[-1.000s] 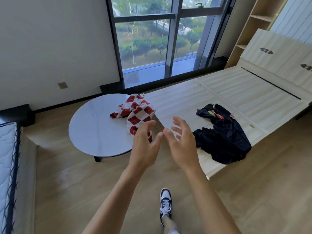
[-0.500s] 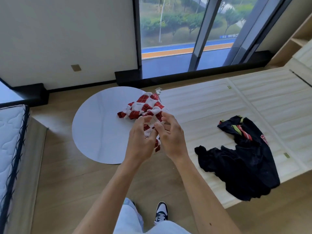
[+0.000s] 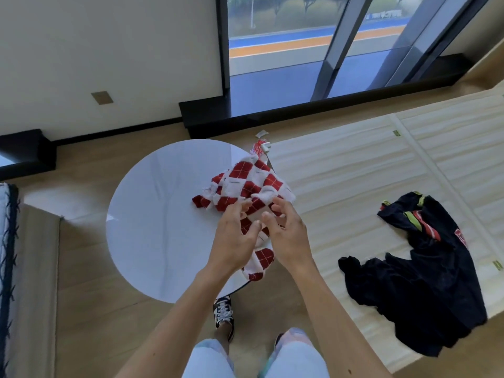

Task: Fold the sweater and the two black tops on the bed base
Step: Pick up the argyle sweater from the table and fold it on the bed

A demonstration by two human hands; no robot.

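A red-and-white checked sweater [image 3: 245,184] lies crumpled on the right side of a round white table [image 3: 158,214], with one end hanging over the table's edge. My left hand [image 3: 234,241] and my right hand [image 3: 289,236] hover side by side on its near part, fingers spread and curled, fingertips touching the knit without a clear grip. A heap of black tops [image 3: 425,282] with red and green stripes lies on the pale wooden bed base [image 3: 354,170] to the right, apart from both hands.
The table stands against the bed base's left end. A mattress [image 3: 8,268] leans at the far left. A dark window sill [image 3: 272,113] runs behind. My shoe [image 3: 223,315] and knees are below the table edge on the wooden floor.
I have stepped closer and the view has tilted down. Both hands moved forward from mid-air onto the checked sweater. The black tops have not moved.
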